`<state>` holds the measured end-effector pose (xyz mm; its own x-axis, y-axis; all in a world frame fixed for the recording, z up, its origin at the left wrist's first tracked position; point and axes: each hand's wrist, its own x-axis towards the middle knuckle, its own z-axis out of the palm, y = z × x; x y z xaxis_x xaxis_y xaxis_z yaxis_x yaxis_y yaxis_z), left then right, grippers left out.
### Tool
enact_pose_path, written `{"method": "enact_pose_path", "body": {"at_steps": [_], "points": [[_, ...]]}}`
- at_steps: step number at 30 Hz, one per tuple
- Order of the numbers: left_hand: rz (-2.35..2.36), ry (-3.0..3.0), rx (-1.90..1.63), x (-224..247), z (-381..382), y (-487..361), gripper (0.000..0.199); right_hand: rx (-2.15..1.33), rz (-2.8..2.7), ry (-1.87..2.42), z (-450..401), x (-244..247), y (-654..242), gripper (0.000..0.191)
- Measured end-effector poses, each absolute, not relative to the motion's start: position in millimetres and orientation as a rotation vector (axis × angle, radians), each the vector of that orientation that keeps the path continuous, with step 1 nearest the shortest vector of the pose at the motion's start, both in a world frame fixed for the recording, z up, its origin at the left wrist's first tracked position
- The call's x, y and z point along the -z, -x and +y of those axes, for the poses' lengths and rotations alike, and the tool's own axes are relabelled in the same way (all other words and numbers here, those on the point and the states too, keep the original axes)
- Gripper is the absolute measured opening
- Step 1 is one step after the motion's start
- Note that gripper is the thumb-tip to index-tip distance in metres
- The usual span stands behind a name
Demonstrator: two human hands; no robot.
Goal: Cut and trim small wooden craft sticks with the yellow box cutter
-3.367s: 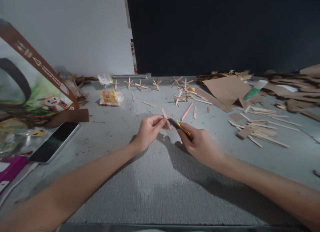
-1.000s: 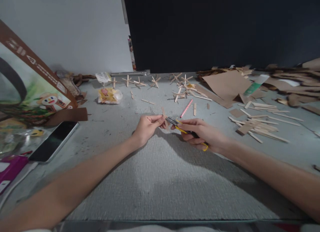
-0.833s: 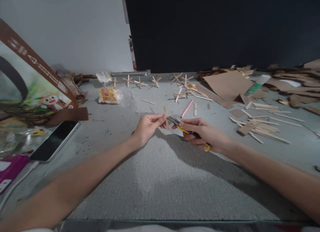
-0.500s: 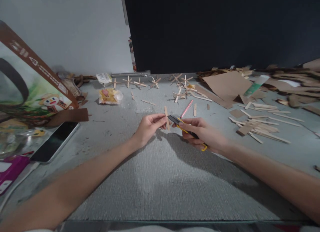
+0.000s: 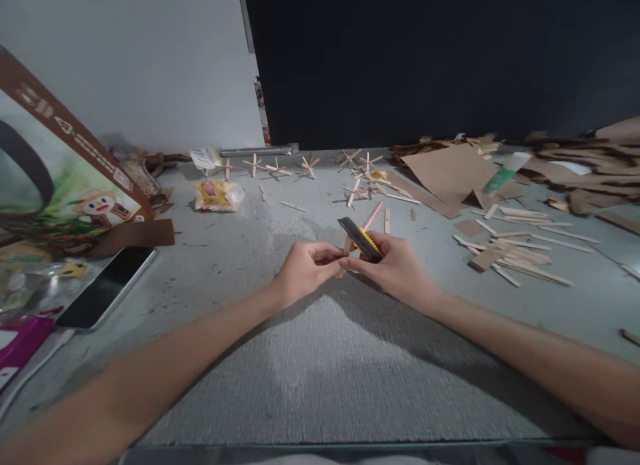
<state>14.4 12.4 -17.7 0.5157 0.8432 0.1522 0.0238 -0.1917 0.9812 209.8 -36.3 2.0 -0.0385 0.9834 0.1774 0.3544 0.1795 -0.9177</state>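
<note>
My left hand (image 5: 306,273) is closed, pinching a short wooden craft stick (image 5: 347,245) near the middle of the table. My right hand (image 5: 401,265) grips a black and yellow utility knife (image 5: 360,238), its black end pointing up and to the left. The right thumb and fingertips meet the left fingertips at the stick, which they partly cover. Just beyond the knife lies a pink pencil-like stick (image 5: 374,214), and beside that a flat wooden piece (image 5: 387,221).
Several star-shaped stick assemblies (image 5: 309,167) stand along the back. Loose craft sticks (image 5: 530,261), cardboard (image 5: 445,175) and a green-and-white tube (image 5: 505,173) lie to the right. A phone (image 5: 107,288), a yellow packet (image 5: 219,195) and a printed bag (image 5: 95,198) are on the left.
My right hand has moved left, its fingertips now meeting my left hand at the stick. The knife has turned steeper within the right grip. My left hand has shifted slightly right and nearer me.
</note>
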Motion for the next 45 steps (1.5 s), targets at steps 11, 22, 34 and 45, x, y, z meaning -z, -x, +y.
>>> {"method": "enact_pose_path", "body": {"at_steps": [11,22,34,45], "points": [[0.718,-1.527,-0.833,13,11,-16,0.032,-1.034,-1.319,1.31,-38,2,-203,0.047],[0.753,-1.538,-0.848,15,10,-15,0.024,-1.092,-1.345,1.231,-34,3,-207,0.047],[0.965,-1.815,-0.96,13,-1,-16,0.019,-1.115,-1.247,1.181,-30,6,-208,0.05],[0.79,-1.586,-0.856,15,7,-15,0.036,-1.191,-1.193,1.119,-35,-5,-209,0.048]]}}
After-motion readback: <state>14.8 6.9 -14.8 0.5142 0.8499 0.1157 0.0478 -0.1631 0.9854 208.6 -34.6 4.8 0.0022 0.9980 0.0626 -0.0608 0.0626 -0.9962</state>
